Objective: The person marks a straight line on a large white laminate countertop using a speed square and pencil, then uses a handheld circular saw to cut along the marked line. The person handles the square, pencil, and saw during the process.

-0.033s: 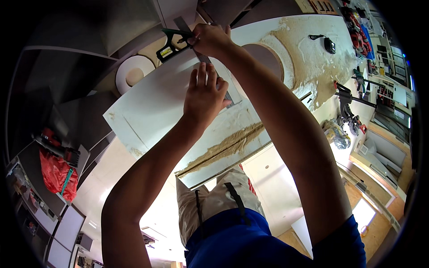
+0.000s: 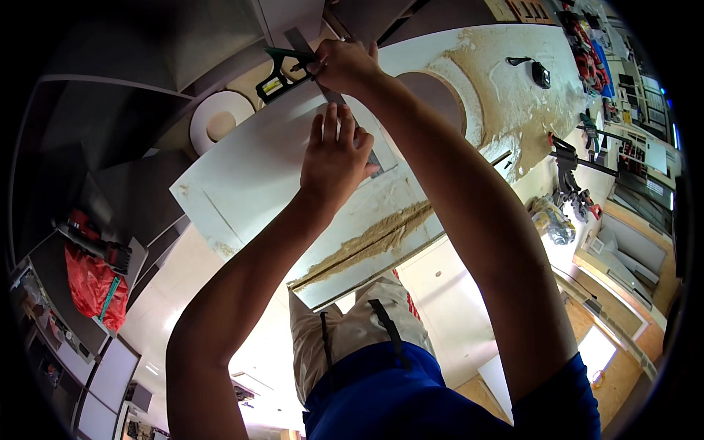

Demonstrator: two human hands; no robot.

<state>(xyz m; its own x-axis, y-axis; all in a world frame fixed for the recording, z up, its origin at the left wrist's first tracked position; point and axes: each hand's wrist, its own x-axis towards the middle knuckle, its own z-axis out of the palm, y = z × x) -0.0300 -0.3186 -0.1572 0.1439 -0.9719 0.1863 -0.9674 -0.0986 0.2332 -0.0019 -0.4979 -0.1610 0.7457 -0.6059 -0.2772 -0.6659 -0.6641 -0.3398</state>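
Note:
A combination square lies across the far part of the white board (image 2: 249,169), its dark green head (image 2: 275,73) with a yellow vial against the board's far edge. Its steel blade (image 2: 296,39) runs from beyond that edge back toward me. My right hand (image 2: 345,66) has its fingers closed around the square beside the head; their grip is partly hidden. Nearer me, my left hand (image 2: 334,161) lies over the blade with fingers stretched out, pressing it against the board. The blade's near end shows beside the left thumb.
Sawdust covers the board along a long groove (image 2: 359,249) and around a round cutout (image 2: 433,99). A small black device (image 2: 540,75) lies at the far right, with clamps (image 2: 568,161) past the right edge. A white disc (image 2: 220,121) sits beyond the left side, and a red bag (image 2: 94,286) lies far left.

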